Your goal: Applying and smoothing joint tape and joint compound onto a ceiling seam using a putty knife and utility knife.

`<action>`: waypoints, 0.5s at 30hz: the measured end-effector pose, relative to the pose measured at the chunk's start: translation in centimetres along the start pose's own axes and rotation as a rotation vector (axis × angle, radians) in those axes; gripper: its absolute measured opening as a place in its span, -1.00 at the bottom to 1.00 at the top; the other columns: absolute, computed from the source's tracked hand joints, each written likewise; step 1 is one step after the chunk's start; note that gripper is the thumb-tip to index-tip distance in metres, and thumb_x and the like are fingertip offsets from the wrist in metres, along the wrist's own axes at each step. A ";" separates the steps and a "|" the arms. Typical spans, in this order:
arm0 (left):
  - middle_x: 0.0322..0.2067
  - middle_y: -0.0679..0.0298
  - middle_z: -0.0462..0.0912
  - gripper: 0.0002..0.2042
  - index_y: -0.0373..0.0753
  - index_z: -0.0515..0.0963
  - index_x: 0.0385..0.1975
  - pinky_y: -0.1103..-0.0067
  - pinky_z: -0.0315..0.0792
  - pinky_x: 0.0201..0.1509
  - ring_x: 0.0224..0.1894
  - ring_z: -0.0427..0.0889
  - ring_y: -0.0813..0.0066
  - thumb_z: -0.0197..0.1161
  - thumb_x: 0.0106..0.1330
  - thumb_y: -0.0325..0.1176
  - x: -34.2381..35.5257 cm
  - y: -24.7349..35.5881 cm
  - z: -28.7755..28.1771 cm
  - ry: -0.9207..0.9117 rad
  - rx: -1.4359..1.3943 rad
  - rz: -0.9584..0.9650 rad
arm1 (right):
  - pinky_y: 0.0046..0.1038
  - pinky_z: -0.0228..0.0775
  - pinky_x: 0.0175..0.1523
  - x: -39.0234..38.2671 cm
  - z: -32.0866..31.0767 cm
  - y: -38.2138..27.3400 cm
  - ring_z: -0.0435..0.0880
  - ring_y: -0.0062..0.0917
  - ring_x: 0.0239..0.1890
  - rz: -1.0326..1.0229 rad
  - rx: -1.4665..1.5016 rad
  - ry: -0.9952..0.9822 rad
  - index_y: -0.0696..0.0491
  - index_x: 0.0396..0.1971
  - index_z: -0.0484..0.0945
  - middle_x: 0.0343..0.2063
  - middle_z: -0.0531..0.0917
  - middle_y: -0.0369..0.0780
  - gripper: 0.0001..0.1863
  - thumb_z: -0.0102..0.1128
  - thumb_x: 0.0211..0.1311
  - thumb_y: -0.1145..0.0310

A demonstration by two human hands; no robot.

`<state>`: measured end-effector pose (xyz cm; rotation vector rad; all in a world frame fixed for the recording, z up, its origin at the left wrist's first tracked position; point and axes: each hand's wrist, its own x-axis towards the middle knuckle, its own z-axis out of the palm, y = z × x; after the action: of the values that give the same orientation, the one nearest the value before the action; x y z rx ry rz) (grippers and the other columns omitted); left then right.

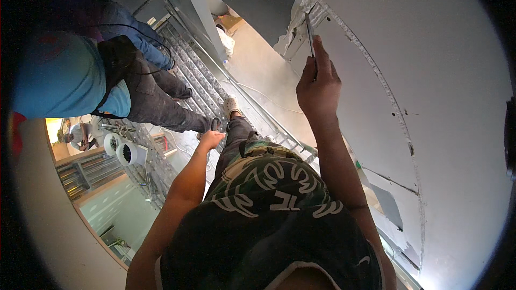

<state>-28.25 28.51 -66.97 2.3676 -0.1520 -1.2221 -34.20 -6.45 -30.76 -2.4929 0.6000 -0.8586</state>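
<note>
On my feed I count: left hand [211, 139], one; right hand [318, 86], one; thin-bladed hand tool [309, 32], one. Co-workers, at least two: one light-blue shirt [67, 78], one pair of blue jeans [131, 28]. White buckets [141, 155], two. Black waist bag [116, 56], one. Dark sleeveless top [258, 231], one. Pale clog [231, 106], one clearly seen. Curved wall seam [378, 70], one. Platform slats [196, 70], several; I cannot fix their exact number.

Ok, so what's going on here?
The right hand holds a thin-bladed tool, its tip at or close to a rough, whitish broken edge. The left hand is down near the leg, with nothing visible in it. Off to the left are a co-worker in a light-blue shirt and two white buckets.
</note>
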 end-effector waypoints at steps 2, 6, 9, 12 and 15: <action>-0.23 0.02 0.76 -0.60 -0.12 0.75 -0.17 0.37 0.55 0.02 -0.12 0.75 0.12 0.32 0.20 0.06 0.1 -0.8 -0.3 -0.071 -0.017 -0.052 | -0.40 0.58 -0.28 0.4 0.1 1.0 0.74 -0.38 -0.42 -0.013 0.154 0.077 0.09 0.29 0.43 -0.26 0.70 0.01 -0.53 0.05 0.39 0.56; -0.30 0.02 0.77 -0.62 -0.15 0.76 -0.19 0.39 0.56 -0.06 -0.20 0.77 0.18 0.34 0.19 0.02 0.5 -1.1 -1.2 -0.068 0.019 -0.032 | -0.48 0.53 -0.30 0.6 -0.5 1.4 0.68 -0.59 -0.42 0.039 0.218 0.043 0.10 0.28 0.44 -0.23 0.73 -0.03 -0.55 0.09 0.41 0.52; -0.30 0.03 0.77 -0.62 -0.16 0.76 -0.20 0.41 0.56 -0.05 -0.21 0.77 0.20 0.33 0.19 0.00 1.2 -0.5 -2.0 -0.047 0.039 -0.015 | -0.48 0.52 -0.33 0.0 0.2 2.6 0.69 -0.57 -0.43 0.091 0.294 0.043 0.06 0.30 0.42 -0.31 0.73 -0.07 -0.54 0.08 0.42 0.51; -0.25 0.03 0.76 -0.63 -0.12 0.76 -0.19 0.39 0.56 -0.01 -0.17 0.76 0.15 0.30 0.19 0.01 1.4 -1.4 -3.2 0.006 -0.043 0.046 | -0.40 0.55 -0.37 0.2 1.0 2.0 0.68 -0.49 -0.48 -0.077 0.202 0.149 0.00 0.32 0.42 -0.41 0.67 -0.13 -0.52 0.08 0.42 0.50; -0.23 0.03 0.76 -0.63 -0.12 0.76 -0.19 0.39 0.55 0.02 -0.13 0.76 0.14 0.30 0.19 0.01 2.4 -3.7 -3.3 0.005 -0.089 -0.012 | -0.29 0.59 -0.40 -0.7 1.0 -0.8 0.67 -0.39 -0.50 -0.024 0.010 0.033 -0.08 0.32 0.42 -0.43 0.62 -0.17 -0.50 0.10 0.41 0.49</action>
<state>-24.65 32.23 -68.79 2.2980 -0.0801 -1.2029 -33.81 -5.21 -31.42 -2.4862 0.5767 -0.9113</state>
